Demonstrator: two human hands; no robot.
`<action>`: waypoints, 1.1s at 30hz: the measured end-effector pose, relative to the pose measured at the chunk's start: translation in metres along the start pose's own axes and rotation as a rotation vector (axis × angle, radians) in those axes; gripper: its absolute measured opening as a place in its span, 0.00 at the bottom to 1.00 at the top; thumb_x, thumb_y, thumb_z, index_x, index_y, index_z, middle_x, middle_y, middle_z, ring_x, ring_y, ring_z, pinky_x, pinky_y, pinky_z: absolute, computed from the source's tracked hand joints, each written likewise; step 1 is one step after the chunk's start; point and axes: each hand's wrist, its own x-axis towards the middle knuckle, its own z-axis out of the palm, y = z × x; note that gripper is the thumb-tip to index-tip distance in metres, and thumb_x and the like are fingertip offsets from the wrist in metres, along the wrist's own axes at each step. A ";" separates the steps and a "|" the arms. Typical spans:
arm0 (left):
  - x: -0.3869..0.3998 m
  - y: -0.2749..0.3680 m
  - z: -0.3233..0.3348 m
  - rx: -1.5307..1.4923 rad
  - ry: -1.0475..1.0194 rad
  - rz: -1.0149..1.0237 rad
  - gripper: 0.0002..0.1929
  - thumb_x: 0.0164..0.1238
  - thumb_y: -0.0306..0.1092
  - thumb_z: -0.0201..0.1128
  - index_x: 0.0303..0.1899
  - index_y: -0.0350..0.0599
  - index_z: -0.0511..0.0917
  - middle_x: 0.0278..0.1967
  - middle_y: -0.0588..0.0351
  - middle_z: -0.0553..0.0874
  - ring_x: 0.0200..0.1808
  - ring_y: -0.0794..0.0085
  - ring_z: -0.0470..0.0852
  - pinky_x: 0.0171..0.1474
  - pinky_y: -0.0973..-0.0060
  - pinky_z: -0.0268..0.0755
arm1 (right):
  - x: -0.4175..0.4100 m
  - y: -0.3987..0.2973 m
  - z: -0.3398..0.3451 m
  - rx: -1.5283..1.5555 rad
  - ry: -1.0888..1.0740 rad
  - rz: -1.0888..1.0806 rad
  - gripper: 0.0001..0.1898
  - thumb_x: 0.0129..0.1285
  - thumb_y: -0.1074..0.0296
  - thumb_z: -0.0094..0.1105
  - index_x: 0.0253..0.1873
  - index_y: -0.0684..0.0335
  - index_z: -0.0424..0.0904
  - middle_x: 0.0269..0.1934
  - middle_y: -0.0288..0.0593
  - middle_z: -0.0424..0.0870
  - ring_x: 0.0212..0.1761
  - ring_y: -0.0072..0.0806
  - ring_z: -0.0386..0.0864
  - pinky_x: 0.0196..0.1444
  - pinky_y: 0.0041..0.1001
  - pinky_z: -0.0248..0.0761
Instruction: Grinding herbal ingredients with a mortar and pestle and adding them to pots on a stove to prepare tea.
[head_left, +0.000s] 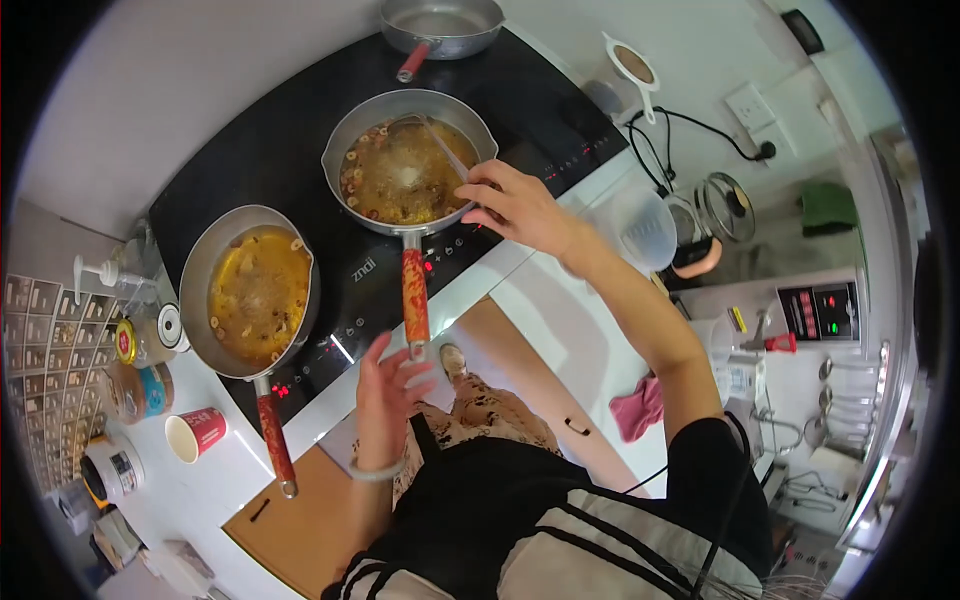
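Note:
A metal saucepan (409, 161) with a red-orange handle stands on the black induction cooktop (247, 135), holding bubbling amber liquid with red and pale ring-shaped pieces. A thin-handled utensil (444, 147) rests in that liquid; its far end is submerged. My right hand (510, 202) is at the pan's right rim, its fingers around the upper end of the utensil. Beside the pan's handle hangs my left hand (390, 382), empty, slightly blurred, fingers apart. At the lower left a second saucepan (259, 292) holds similar amber liquid.
Behind stands a third metal pan (442, 30). Jars (139, 390), a pump bottle (112, 271) and a red paper cup (196, 435) line the left counter. On the right are a white strainer (634, 67), a plastic measuring jug (641, 229), a black cord (697, 124) and a pink cloth (637, 409).

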 end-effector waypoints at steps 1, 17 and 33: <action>0.016 0.006 0.014 -0.005 0.016 0.004 0.31 0.74 0.58 0.38 0.65 0.41 0.59 0.50 0.46 0.77 0.48 0.60 0.80 0.48 0.67 0.76 | 0.001 0.007 0.001 0.013 -0.006 -0.010 0.13 0.56 0.65 0.65 0.46 0.59 0.77 0.43 0.44 0.75 0.37 0.37 0.78 0.35 0.32 0.74; 0.062 0.031 0.049 -0.290 -0.133 -0.346 0.19 0.72 0.37 0.53 0.61 0.44 0.66 0.26 0.64 0.69 0.16 0.84 0.63 0.18 0.83 0.56 | 0.022 0.006 0.026 0.175 0.109 0.046 0.08 0.59 0.73 0.59 0.44 0.65 0.76 0.36 0.44 0.77 0.35 0.35 0.80 0.35 0.32 0.75; 0.064 0.028 0.046 -0.335 -0.135 -0.341 0.17 0.73 0.35 0.50 0.60 0.45 0.67 0.26 0.64 0.70 0.17 0.84 0.63 0.18 0.85 0.54 | 0.024 0.001 -0.057 0.874 0.327 0.753 0.09 0.68 0.72 0.52 0.41 0.74 0.79 0.34 0.42 0.79 0.38 0.31 0.83 0.41 0.22 0.76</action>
